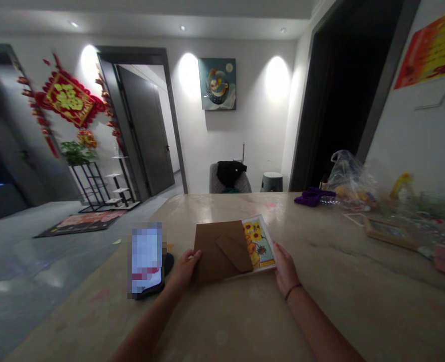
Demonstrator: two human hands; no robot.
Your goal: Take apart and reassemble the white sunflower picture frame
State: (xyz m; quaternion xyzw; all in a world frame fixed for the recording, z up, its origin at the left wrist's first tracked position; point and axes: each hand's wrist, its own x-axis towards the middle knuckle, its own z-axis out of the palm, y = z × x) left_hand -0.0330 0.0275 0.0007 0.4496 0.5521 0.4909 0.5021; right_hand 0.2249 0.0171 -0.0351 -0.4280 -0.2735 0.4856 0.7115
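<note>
Left grip (185,267) and right grip (286,269) are clasping a brown kraft envelope (217,254) and a sunflower card (262,241) on the desk (339,296).

Seen from the head camera, both forearms are angling inward and forward. The left grip is clenching the envelope's left edge; the right grip, with a dark wristband (293,291), is grasping the card's lower right edge. Between the grips, the envelope's long axis is lying roughly crosswise, its flap pointing toward the right grip, with the card showing beyond it. A phone (145,261) is lying just left of the left grip, its screen blurred.
</note>
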